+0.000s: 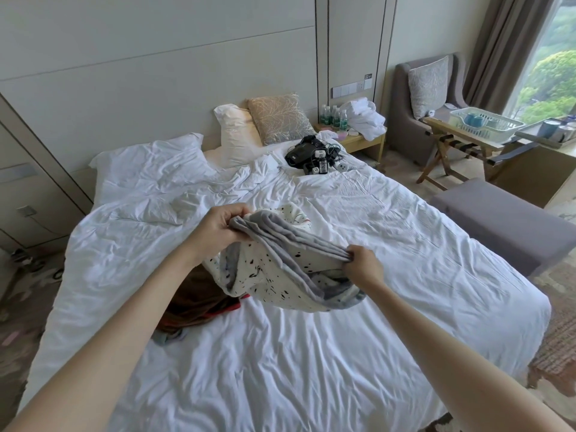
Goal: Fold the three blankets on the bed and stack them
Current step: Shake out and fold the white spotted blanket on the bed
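**One blanket up in both grips, two more cloths lying under my left arm**

I hold one white blanket speckled with black marks and backed in grey fleece (280, 254), bunched and lifted just above the white rumpled bed (343, 353). My left grip (218, 229) pinches a gathered grey edge between thumb and curled fingers. My right grip (363, 265) is clamped round the same edge further along, so the folds run taut between the two. The rest sags in a loop whose lower end touches the sheet.

Beneath my left forearm lies one dark brown blanket with a red trim (193, 304), crumpled and partly hidden by the arm. Just beside it, nearer me, one small patch of grey-blue cloth (170, 338) peeks out (too little shows for me to say whether it is a blanket).

At the head of the bed I count two white pillows, one flat (149, 157) and one propped (232, 132), plus one beige patterned cushion (280, 120) leaning on the propped one. A heap of black electronics with white chargers (308, 154) sits on the sheet, well apart from the blankets. The wooden bedside bench (358, 140) carries green-labelled bottles (333, 116) (about four, overlapping) and one white bundled cloth (364, 116).
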`<state>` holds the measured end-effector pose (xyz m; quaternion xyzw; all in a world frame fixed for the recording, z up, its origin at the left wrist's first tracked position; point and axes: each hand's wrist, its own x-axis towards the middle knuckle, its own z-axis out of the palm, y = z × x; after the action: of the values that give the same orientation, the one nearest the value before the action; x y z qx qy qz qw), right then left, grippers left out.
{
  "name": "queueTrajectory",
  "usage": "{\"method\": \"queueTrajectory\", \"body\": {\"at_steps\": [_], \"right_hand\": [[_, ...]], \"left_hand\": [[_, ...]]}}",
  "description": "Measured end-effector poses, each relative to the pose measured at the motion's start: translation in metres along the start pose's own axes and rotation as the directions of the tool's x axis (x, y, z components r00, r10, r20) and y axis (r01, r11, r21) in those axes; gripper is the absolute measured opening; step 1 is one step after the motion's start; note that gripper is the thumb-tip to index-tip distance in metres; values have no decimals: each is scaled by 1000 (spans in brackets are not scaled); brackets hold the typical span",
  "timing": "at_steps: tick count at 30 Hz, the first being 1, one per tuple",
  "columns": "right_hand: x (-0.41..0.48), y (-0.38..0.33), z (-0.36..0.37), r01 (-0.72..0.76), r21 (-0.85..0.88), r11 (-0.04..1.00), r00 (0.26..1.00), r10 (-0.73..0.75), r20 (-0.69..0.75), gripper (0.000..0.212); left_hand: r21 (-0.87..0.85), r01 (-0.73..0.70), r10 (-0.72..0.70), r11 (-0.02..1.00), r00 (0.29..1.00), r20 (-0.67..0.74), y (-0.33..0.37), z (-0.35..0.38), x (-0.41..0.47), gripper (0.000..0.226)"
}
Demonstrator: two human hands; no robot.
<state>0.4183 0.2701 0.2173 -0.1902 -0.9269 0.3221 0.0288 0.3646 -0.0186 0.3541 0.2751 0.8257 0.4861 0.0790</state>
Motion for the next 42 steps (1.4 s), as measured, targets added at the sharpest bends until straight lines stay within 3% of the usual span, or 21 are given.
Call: {"method": "queueTrajectory", "body": {"at_steps": [6, 11, 12, 14, 15, 16, 17, 18, 19, 20, 22, 24, 26, 32, 34, 37, 40, 42], "right_hand": [[15, 19, -3, -197, -10, 980, 977, 196, -84, 19], [16, 32, -8, -5, -280, 960, 1000, 1, -14, 15], [17, 32, -8, -4, -241, 970, 999, 13, 33, 14], [22, 28, -10, -163, 114, 980, 979, 146, 145, 20], [24, 25, -11, -308, 353, 883, 942, 231, 245, 23], [24, 22, -11, -446, 546, 709, 888, 273, 371, 24], [23, 20, -13, -534, 659, 529, 843, 271, 465, 25], [23, 19, -13, -572, 701, 426, 819, 259, 511, 28], [23, 20, -12, -570, 704, 424, 820, 244, 517, 31], [23, 21, -10, -523, 693, 495, 848, 225, 479, 33], [24, 24, -7, -295, 579, 760, 947, 154, 280, 37], [22, 27, -7, 17, 264, 964, 984, -62, 164, 36], [24, 34, -8, 219, -20, 975, 961, -212, 179, 31], [37, 28, -40, 513, -330, 793, 857, -495, 142, 11], [42, 9, -64, 542, -313, 780, 835, -542, 95, 9], [47, -31, -112, 474, -131, 871, 878, -479, -8, 21], [45, -75, -168, 334, 266, 904, 942, -331, -59, 26], [32, -100, -208, 248, 521, 816, 959, -282, -14, 28]], "left_hand": [[33, 20, -18, 999, 998, -57, -24, -21, -2, 19], [64, 86, -78, 994, 990, -119, -48, -28, -6, 32], [74, 104, -93, 992, 987, -133, -53, -29, -6, 36], [116, 128, -110, 985, 982, -152, -59, -30, -6, 46], [138, 141, -118, 980, 980, -163, -62, -29, -6, 49], [158, 155, -127, 975, 976, -177, -64, -28, -6, 49], [172, 167, -133, 971, 972, -192, -67, -26, -6, 45], [177, 179, -141, 968, 968, -209, -70, -24, -6, 40], [173, 193, -151, 966, 961, -231, -74, -22, -6, 36], [162, 208, -162, 964, 952, -261, -77, -20, -6, 33], [120, 234, -182, 965, 925, -334, -82, -16, -4, 32], [62, 257, -213, 964, 895, -393, -86, -17, 0, 33], [38, 280, -243, 959, 885, -397, -91, -20, 2, 32], [-30, 304, -289, 952, 865, -409, -84, -26, 6, 18], [-64, 267, -267, 962, 852, -450, -66, -35, 10, 16], [-88, 200, -216, 976, 828, -517, -22, -55, 14, 18], [-106, 105, -148, 989, 793, -591, 32, -77, 11, 18], [-85, 48, -92, 995, 756, -649, 73, -90, 3, 21]]}}
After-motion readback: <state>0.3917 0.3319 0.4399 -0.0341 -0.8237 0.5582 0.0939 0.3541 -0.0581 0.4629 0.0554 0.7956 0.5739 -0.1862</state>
